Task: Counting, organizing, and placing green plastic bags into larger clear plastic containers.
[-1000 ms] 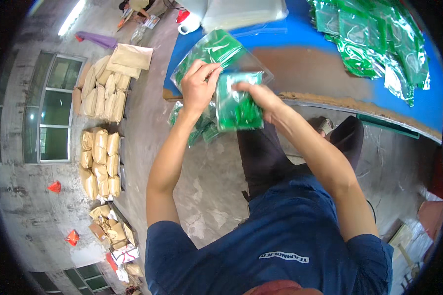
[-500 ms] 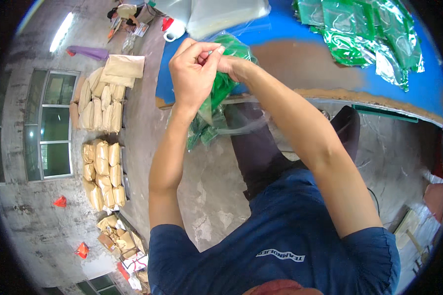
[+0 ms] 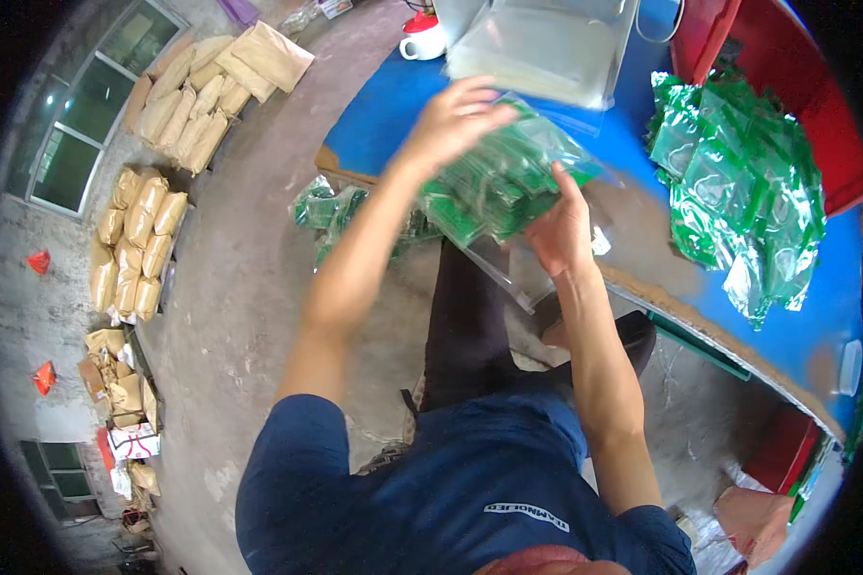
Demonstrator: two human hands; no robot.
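Observation:
A clear plastic bag of green packets (image 3: pixel 503 177) lies tilted over the front edge of the blue table (image 3: pixel 379 105). My right hand (image 3: pixel 561 230) grips its right side, thumb on top and the other fingers hidden beneath. At the bag's upper left, my left hand (image 3: pixel 455 125) is smeared by motion, its fingers stretched out and apart; whether it touches the plastic is unclear. More filled green bags (image 3: pixel 331 211) show low beside my left forearm, partly covered by it. To the right, a loose heap of shiny green packets (image 3: pixel 738 182) rests on the table.
A stack of clear plastic bags (image 3: pixel 537 48) sits at the back of the table, with a white mug with a red lid (image 3: pixel 422 40) on its left. A red container (image 3: pixel 825 105) stands behind the heap. Brown sacks (image 3: pixel 139 240) are piled along the left wall.
My hands have come apart from their pinch together at the bag's top. The bag now lies flatter, held on the right. The view has turned, bringing more of the table's right side in.

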